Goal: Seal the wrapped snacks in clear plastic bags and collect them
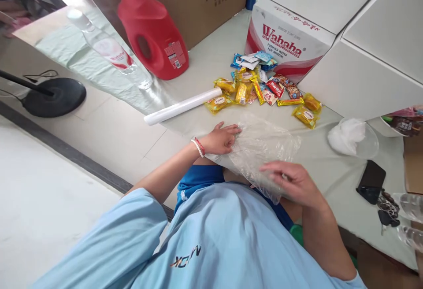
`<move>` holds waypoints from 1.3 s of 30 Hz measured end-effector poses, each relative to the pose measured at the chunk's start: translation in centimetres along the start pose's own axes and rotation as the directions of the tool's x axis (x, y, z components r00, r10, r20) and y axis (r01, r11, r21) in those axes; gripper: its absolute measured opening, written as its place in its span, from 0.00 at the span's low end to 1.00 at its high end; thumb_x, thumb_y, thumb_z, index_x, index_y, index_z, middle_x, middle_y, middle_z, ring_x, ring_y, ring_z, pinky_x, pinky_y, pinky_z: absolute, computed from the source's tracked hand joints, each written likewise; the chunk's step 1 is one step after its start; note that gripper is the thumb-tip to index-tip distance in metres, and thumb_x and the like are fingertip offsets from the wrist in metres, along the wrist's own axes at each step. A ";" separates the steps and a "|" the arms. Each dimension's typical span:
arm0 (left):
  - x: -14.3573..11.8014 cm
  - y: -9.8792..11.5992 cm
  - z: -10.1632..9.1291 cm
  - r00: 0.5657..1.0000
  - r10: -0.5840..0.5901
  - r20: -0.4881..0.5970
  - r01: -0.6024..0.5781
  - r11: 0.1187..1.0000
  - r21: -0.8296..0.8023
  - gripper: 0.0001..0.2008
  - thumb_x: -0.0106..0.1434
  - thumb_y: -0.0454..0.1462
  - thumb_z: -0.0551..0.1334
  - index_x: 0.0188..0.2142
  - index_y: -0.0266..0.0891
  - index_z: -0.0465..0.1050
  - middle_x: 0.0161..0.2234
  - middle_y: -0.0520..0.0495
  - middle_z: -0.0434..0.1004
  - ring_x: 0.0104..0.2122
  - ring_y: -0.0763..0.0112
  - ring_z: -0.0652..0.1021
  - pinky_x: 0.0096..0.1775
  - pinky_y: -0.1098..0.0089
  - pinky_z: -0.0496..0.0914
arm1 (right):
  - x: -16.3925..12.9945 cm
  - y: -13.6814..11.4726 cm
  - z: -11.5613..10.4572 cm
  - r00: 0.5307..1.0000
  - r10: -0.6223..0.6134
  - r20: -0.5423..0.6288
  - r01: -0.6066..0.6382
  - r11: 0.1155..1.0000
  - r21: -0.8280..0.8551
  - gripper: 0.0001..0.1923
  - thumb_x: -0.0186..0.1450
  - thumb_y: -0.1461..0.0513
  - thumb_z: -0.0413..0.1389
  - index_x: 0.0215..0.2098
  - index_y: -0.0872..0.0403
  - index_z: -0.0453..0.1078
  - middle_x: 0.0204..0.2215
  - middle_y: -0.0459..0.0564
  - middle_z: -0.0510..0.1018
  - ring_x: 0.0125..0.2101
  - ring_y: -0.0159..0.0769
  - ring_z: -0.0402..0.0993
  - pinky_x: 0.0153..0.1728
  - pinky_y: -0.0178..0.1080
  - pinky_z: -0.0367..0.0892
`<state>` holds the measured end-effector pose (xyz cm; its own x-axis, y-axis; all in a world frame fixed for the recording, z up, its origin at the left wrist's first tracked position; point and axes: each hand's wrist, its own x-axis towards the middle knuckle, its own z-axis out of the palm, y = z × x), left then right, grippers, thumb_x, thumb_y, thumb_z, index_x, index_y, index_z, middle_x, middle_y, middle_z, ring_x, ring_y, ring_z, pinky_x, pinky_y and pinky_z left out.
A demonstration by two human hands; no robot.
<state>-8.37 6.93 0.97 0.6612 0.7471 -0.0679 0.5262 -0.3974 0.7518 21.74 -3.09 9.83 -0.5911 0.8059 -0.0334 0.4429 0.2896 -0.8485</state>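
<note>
Clear plastic bag [261, 148] at bench [330, 170] edge, snack packets [261, 88] at 12 o'clock. Left hand [221, 139] flat, pinning it; right hand [294, 183] loosely pinches rim. Best rub layers apart gently.

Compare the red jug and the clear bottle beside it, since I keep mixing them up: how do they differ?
The red jug is opaque, wide and has a handle hole; the clear bottle is see-through, slim and has none. The jug carries a small label low on its side, the bottle a red and white band around its middle. Both stand on the table left of the snack packets.
</note>
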 end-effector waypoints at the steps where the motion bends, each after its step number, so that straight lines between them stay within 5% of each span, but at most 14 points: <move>1: -0.2 0.0 -0.2 0.999 0.015 0.033 -0.016 0.999 0.034 0.09 0.51 0.32 0.68 0.22 0.40 0.68 0.67 0.44 0.70 0.72 0.46 0.59 0.70 0.37 0.36 | 0.6 0.3 -0.8 0.990 0.053 -0.128 -0.062 0.996 -0.064 0.14 0.75 0.56 0.54 0.52 0.47 0.79 0.45 0.50 0.85 0.40 0.38 0.82 0.42 0.39 0.76; 3: -0.6 0.1 -0.5 0.995 0.030 0.093 -0.040 0.994 0.104 0.07 0.49 0.30 0.67 0.26 0.39 0.70 0.72 0.43 0.62 0.73 0.46 0.56 0.69 0.35 0.35 | 1.9 1.4 -1.7 0.946 0.103 -0.308 -0.188 0.947 -0.261 0.14 0.74 0.57 0.54 0.50 0.50 0.80 0.42 0.52 0.84 0.36 0.40 0.79 0.39 0.42 0.75; 5: -0.8 0.4 -0.8 0.989 0.021 0.148 -0.048 0.983 0.180 0.10 0.49 0.30 0.66 0.32 0.39 0.71 0.75 0.42 0.54 0.74 0.48 0.52 0.69 0.34 0.35 | 3.5 2.3 -1.7 0.945 0.084 -0.316 -0.232 0.853 -0.468 0.15 0.72 0.59 0.54 0.50 0.51 0.80 0.43 0.54 0.83 0.41 0.45 0.78 0.44 0.47 0.75; 8: -0.8 0.6 -1.2 0.981 -0.020 0.191 -0.033 0.963 0.266 0.16 0.51 0.30 0.65 0.41 0.39 0.72 0.77 0.41 0.44 0.75 0.50 0.48 0.69 0.33 0.37 | 5.4 2.3 0.7 0.996 0.045 -0.083 -0.087 0.789 -0.609 0.16 0.71 0.63 0.54 0.53 0.52 0.80 0.50 0.55 0.82 0.50 0.50 0.74 0.52 0.52 0.74; 11: -0.5 0.3 -1.6 0.983 -0.050 0.178 -0.002 0.960 0.281 0.20 0.51 0.28 0.64 0.45 0.39 0.72 0.78 0.40 0.40 0.76 0.51 0.47 0.69 0.32 0.38 | 6.3 1.4 5.2 0.989 -0.028 0.147 0.113 0.787 -0.607 0.20 0.72 0.62 0.56 0.60 0.53 0.76 0.62 0.55 0.76 0.60 0.51 0.69 0.61 0.53 0.69; 14: -0.1 -0.3 -2.2 0.987 -0.066 0.144 0.023 0.958 0.284 0.24 0.51 0.27 0.62 0.49 0.39 0.72 0.78 0.40 0.39 0.76 0.51 0.47 0.68 0.31 0.40 | 6.4 1.3 9.5 0.962 -0.071 0.264 0.224 0.758 -0.613 0.25 0.72 0.62 0.57 0.67 0.52 0.69 0.69 0.55 0.67 0.69 0.51 0.60 0.68 0.57 0.61; 17: 0.0 0.5 -2.4 0.996 -0.084 0.014 0.075 0.943 0.323 0.27 0.52 0.25 0.60 0.52 0.39 0.73 0.77 0.39 0.43 0.75 0.49 0.48 0.69 0.32 0.44 | 6.6 2.3 11.4 0.951 -0.086 0.296 0.262 0.732 -0.630 0.27 0.72 0.63 0.57 0.69 0.51 0.66 0.72 0.54 0.62 0.72 0.52 0.53 0.70 0.61 0.54; 22: -0.3 5.0 -0.2 0.899 -0.065 -0.434 0.234 0.907 0.349 0.17 0.62 0.28 0.58 0.48 0.37 0.79 0.67 0.36 0.68 0.67 0.47 0.66 0.63 0.44 0.63 | 7.7 4.2 11.3 0.963 -0.093 0.253 0.234 0.749 -0.619 0.26 0.70 0.62 0.60 0.66 0.49 0.70 0.70 0.56 0.66 0.72 0.54 0.54 0.71 0.62 0.49; 25: 0.1 5.7 2.0 0.921 0.002 -0.389 0.145 0.927 0.347 0.16 0.72 0.37 0.55 0.52 0.40 0.78 0.64 0.39 0.74 0.63 0.53 0.71 0.61 0.50 0.67 | 7.9 4.1 11.0 0.964 -0.101 0.246 0.230 0.783 -0.579 0.27 0.69 0.62 0.61 0.66 0.50 0.70 0.67 0.57 0.70 0.71 0.54 0.56 0.71 0.61 0.52; 30: 1.6 2.7 4.6 0.921 -0.150 -0.360 0.295 0.871 0.393 0.25 0.78 0.43 0.45 0.66 0.38 0.68 0.72 0.39 0.62 0.71 0.57 0.63 0.70 0.47 0.55 | 5.9 4.0 10.1 0.962 -0.199 0.186 0.264 0.848 -0.459 0.24 0.73 0.61 0.55 0.67 0.53 0.69 0.65 0.55 0.73 0.66 0.46 0.64 0.69 0.52 0.60; 35: 2.7 1.3 5.1 0.933 -0.108 -0.342 0.280 0.816 0.506 0.29 0.78 0.46 0.44 0.72 0.40 0.60 0.74 0.39 0.54 0.73 0.56 0.58 0.71 0.40 0.47 | 1.2 7.2 8.2 0.979 -0.069 -0.190 -0.036 0.866 -0.500 0.24 0.76 0.59 0.49 0.69 0.53 0.66 0.68 0.58 0.69 0.69 0.48 0.60 0.69 0.58 0.60; 39: 3.5 0.7 4.2 0.934 -0.106 -0.341 0.284 0.800 0.529 0.29 0.77 0.47 0.46 0.72 0.41 0.58 0.74 0.40 0.54 0.73 0.56 0.58 0.71 0.40 0.43 | -3.0 9.5 6.6 0.960 0.039 -0.279 -0.174 0.862 -0.477 0.24 0.76 0.58 0.51 0.69 0.50 0.67 0.70 0.57 0.65 0.70 0.49 0.59 0.68 0.61 0.60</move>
<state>-3.48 7.03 -1.51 0.3794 0.9217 0.0803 0.8914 -0.3874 0.2353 23.23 -6.16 -1.65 -0.3619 0.9286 0.0820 0.8058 0.3558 -0.4735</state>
